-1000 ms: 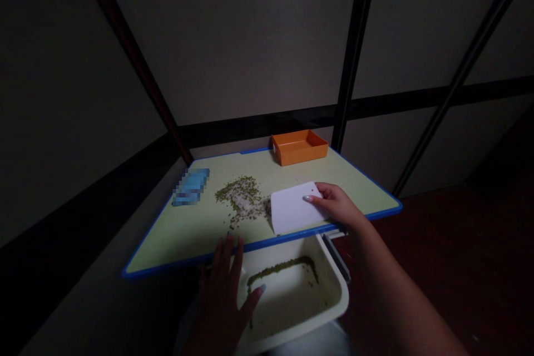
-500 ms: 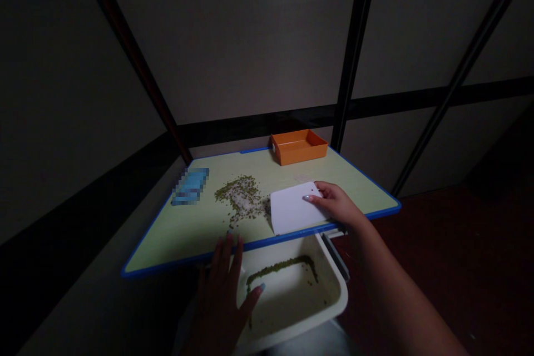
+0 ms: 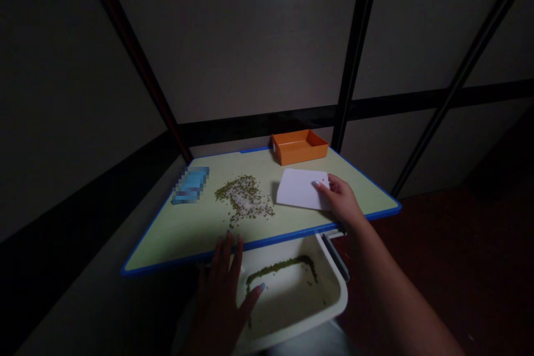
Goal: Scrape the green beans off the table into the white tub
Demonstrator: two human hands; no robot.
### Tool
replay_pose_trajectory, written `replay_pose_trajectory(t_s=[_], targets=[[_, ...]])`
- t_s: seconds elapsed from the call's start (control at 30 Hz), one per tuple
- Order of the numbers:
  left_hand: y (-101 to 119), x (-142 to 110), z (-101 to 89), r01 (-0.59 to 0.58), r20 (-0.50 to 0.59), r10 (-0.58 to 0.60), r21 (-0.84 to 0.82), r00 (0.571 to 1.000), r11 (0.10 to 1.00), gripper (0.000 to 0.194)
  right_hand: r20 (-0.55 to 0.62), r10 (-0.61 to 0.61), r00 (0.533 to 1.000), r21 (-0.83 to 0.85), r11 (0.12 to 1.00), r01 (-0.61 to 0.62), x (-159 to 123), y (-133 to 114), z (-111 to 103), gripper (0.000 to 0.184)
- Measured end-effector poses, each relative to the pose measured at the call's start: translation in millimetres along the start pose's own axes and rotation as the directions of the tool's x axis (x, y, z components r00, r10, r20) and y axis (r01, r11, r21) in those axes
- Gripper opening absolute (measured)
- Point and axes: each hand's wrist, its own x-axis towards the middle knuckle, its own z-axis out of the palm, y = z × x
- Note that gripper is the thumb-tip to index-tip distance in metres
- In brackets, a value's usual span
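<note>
White scraper (image 3: 299, 189) has shifted nearer the orange tray (image 3: 303, 153).

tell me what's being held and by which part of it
The right hand holds the white sheet by its right end. Whether the left hand grips the white tub cannot be told.

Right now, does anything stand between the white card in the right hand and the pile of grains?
Nothing visible does. The right hand holds the white card just right of the grains. The left hand lies nearer the viewer, the orange tray farther back, both outside that gap.
</note>
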Motion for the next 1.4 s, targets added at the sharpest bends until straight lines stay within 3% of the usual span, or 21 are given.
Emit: replay_pose_trajectory(t_s=[0.13, 0.8, 1.4], targets=[[0.8, 1.0, -1.5, -0.001, 0.009, 0.001, -0.005, 1.0, 1.0, 0.079, -0.063, -0.046, 0.997, -0.071, 0.997, 0.042, 3.0, 6.8, -1.9, 0.041], [1.3, 0.5, -2.2, 0.002, 0.004, -0.002, -0.017, 1.0, 1.0, 0.078, 0.008, -0.023, 1.0, -0.177, 0.984, 0.025, 0.6, 3.7, -1.5, 0.039], [1.0, -1.1, -0.2, 0.001, 0.003, -0.001, 0.007, 1.0, 1.0, 0.077, 0.018, -0.098, 0.995, -0.245, 0.964, 0.099, 3.0, 11.7, -2.6, 0.032]])
